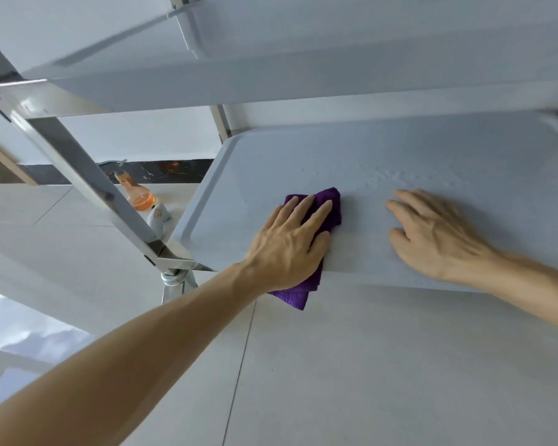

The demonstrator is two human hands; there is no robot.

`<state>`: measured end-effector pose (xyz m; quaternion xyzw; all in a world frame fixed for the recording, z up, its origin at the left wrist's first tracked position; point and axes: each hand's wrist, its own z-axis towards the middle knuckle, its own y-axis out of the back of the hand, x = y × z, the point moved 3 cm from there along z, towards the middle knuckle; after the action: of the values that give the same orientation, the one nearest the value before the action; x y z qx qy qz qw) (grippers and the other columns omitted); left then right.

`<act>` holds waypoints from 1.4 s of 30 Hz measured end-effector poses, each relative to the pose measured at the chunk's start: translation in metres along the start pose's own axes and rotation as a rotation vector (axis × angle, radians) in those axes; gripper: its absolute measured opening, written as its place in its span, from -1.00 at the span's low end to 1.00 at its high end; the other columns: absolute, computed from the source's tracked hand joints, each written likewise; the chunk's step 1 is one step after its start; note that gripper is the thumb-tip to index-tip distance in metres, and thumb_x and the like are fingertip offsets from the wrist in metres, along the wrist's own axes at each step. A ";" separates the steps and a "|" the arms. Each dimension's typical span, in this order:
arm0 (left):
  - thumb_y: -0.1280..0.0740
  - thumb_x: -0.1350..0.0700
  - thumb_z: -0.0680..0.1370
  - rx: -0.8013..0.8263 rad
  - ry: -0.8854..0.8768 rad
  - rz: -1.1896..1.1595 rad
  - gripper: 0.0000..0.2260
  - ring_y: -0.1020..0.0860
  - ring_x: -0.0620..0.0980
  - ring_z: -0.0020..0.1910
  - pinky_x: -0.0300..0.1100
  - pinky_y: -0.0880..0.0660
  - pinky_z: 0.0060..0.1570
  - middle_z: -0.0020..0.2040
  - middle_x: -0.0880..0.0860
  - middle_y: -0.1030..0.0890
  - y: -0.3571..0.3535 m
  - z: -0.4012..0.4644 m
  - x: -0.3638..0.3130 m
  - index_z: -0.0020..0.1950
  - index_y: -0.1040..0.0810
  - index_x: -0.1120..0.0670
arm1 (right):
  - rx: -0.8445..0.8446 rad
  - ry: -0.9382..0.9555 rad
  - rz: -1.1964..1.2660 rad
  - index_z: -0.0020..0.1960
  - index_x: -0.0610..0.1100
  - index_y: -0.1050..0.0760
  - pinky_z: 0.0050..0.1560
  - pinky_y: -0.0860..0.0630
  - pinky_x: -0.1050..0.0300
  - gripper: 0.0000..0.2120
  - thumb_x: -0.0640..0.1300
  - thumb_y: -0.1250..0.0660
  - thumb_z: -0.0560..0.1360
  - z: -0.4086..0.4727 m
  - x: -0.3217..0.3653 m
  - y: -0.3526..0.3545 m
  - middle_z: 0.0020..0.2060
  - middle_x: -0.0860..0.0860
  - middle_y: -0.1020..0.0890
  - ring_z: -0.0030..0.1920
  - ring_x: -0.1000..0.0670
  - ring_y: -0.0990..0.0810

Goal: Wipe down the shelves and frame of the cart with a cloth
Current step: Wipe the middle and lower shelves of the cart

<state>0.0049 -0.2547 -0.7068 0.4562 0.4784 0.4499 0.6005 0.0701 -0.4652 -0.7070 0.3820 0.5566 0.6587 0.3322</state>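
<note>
In the head view, the left hand (287,246) presses flat on a purple cloth (322,207) lying on the lower shelf (432,149) of the cart, near its front left corner. The fingers (306,209) are spread and extended over the cloth, pinning it down rather than clamped around it; a folded tail of the cloth hangs over the shelf's front edge. The right hand (438,233) rests palm down on the same shelf, well apart from the cloth, fingers loosely apart and holding nothing.

Beyond the hands, a patch of droplets (390,175) sits on the shelf, untouched by the cloth. That suggests this shelf has been wetted but is only partly wiped: the strip ahead of and right of the cloth is likely still to do.

The upper shelf (271,69) shows above, and the metal frame (78,165) runs diagonally at the left down to a caster (178,284). Whether these are already wiped, I cannot tell. A spray bottle (136,191) stands on the floor (368,365) behind the frame.
</note>
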 end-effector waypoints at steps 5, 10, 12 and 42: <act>0.01 -0.05 0.68 0.038 0.180 0.015 -0.53 -0.02 0.03 0.58 -0.03 0.08 0.55 0.60 0.01 -0.11 0.019 -0.023 0.075 0.61 -0.06 -0.10 | 0.081 0.112 0.117 0.53 -0.11 -0.21 0.51 -0.09 -0.16 -0.48 0.08 0.00 0.64 0.027 0.064 -0.010 0.58 -0.02 -0.16 0.56 -0.05 -0.10; -0.04 0.00 0.66 -0.003 0.495 -0.015 -0.52 -0.11 0.15 0.52 0.08 -0.03 0.51 0.57 0.10 -0.17 0.032 -0.031 0.146 0.59 -0.12 -0.03 | 0.097 0.152 0.105 0.58 0.09 -0.11 0.54 0.03 -0.09 -0.42 0.23 0.02 0.60 0.029 0.058 -0.023 0.59 0.16 -0.08 0.59 0.08 -0.01; -0.05 -0.01 0.64 -0.036 0.522 -0.003 -0.51 -0.12 0.15 0.50 0.04 -0.04 0.50 0.55 0.08 -0.19 0.028 -0.014 0.147 0.59 -0.13 -0.02 | 0.053 0.169 0.093 0.56 0.07 -0.19 0.52 -0.04 -0.05 -0.45 0.20 -0.01 0.61 0.040 0.046 -0.021 0.58 0.12 -0.15 0.57 0.06 -0.10; -0.07 0.01 0.67 -0.118 0.053 -0.058 -0.56 -0.14 0.03 0.53 -0.12 0.02 0.50 0.56 -0.01 -0.23 -0.017 0.127 0.061 0.56 -0.21 -0.05 | -0.081 0.016 0.113 0.46 0.04 -0.31 0.50 -0.05 -0.23 -0.46 0.15 0.12 0.57 0.076 0.045 -0.031 0.51 0.11 -0.31 0.55 0.02 -0.16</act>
<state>0.1399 -0.2132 -0.7178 0.3938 0.4797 0.4716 0.6264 0.1146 -0.3849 -0.7253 0.3938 0.5097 0.7014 0.3051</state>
